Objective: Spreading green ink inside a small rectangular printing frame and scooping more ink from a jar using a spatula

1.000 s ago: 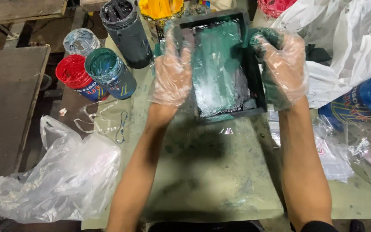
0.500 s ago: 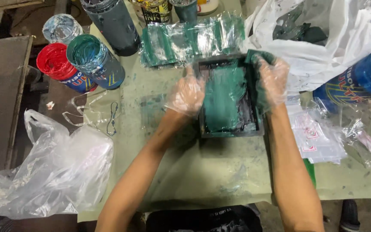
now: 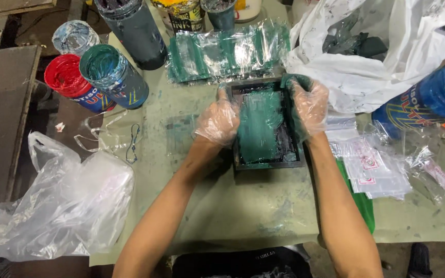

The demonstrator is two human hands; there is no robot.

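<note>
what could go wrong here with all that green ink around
Both gloved hands, left hand and right hand, grip the ink-covered frame; the wet gloves could slip and tip it. The stack of clear packets lies just beyond the frame, so green ink might smear further onto them. The open green ink can and red ink can stand near the table edge, where a bumped elbow could knock them over.

Two bare forearms reach forward from bottom edge, converging slightly. Left hand (image 3: 218, 121) in clear plastic glove, fingers curled, palm down. Right hand (image 3: 309, 105) gloved likewise, fingers bent downward, green-stained at tips.
</note>
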